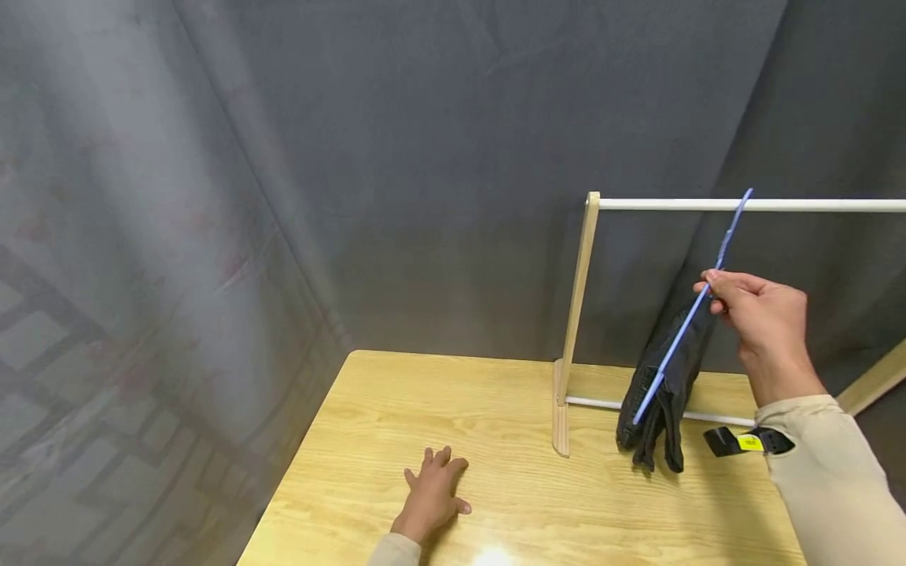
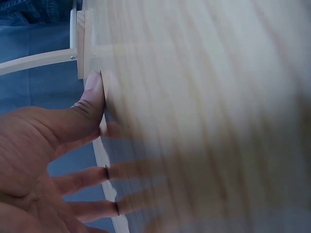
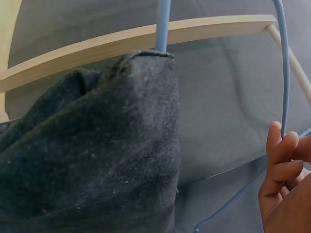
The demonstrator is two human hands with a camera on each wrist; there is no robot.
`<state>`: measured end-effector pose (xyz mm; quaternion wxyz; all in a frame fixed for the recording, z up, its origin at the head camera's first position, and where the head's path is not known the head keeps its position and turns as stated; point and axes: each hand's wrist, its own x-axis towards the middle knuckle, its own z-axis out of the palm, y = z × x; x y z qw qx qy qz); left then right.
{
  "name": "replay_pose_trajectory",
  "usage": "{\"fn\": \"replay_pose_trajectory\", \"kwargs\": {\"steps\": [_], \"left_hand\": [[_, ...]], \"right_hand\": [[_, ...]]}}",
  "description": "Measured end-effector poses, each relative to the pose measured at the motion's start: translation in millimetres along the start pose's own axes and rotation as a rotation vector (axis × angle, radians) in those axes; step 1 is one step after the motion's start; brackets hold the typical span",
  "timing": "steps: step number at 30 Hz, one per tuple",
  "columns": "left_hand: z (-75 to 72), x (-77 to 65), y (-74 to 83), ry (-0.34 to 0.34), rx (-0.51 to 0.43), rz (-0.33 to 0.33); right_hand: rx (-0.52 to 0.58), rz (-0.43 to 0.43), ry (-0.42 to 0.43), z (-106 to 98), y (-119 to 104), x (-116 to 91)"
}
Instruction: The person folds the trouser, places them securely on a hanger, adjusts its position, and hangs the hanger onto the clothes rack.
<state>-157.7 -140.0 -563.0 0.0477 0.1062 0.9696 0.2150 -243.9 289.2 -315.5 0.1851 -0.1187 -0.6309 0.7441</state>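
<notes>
My right hand (image 1: pixel 771 318) pinches a thin blue clothes hanger (image 1: pixel 681 339) between thumb and fingers. A folded dark garment (image 1: pixel 665 424), denim-like, hangs over it; its exact kind is hard to tell. The hanger's upper end crosses the white rail (image 1: pixel 658 204) of a small wooden rack, but whether it rests on the rail I cannot tell. In the right wrist view, the garment (image 3: pixel 112 145) fills the left side, with the fingers (image 3: pixel 277 160) curled at the hanger (image 3: pixel 285 63). My left hand (image 1: pixel 433 497) lies at the tabletop, fingers spread, holding nothing.
The rack's left upright (image 1: pixel 580 291) stands on a wooden foot (image 1: pixel 561 424) on the light wood table (image 1: pixel 382 424). A lower white bar (image 1: pixel 594 403) runs behind the garment. Grey curtains (image 1: pixel 453 157) hang behind and to the left. A black strap (image 1: pixel 722 442) circles my right wrist.
</notes>
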Motion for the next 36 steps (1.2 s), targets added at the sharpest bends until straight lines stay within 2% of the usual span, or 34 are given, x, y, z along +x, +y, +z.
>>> {"fn": "replay_pose_trajectory", "kwargs": {"steps": [8,14,17,22,25,27,32,36], "left_hand": [[1.5,4.4,0.4,0.009,0.016,0.004],[0.6,4.3,1.6,0.007,0.013,0.013],[-1.3,4.0,1.7,0.007,0.023,0.021],[-3.6,2.7,-0.9,-0.003,0.031,0.022],[-5.8,1.3,-2.3,-0.011,0.029,0.022],[-7.7,1.3,-2.5,-0.017,0.035,0.031],[-13.8,3.5,-3.9,-0.052,0.113,0.065],[-20.3,6.5,-5.4,-0.087,0.169,0.099]], "right_hand": [[0.010,0.035,0.003,-2.5,8.8,-3.1],[0.072,-0.030,0.000,-8.0,17.9,-9.5],[0.035,-0.060,0.008,-12.0,24.4,-14.3],[-0.146,-0.059,-0.016,-27.1,43.0,-23.6],[-0.265,-0.100,-0.044,-39.2,64.8,-30.9],[-0.407,-0.158,-0.063,-48.7,83.5,-37.2],[-0.887,-0.320,-0.098,-75.6,132.8,-54.5],[-1.069,-0.370,-0.172,-96.5,165.4,-67.0]]}}
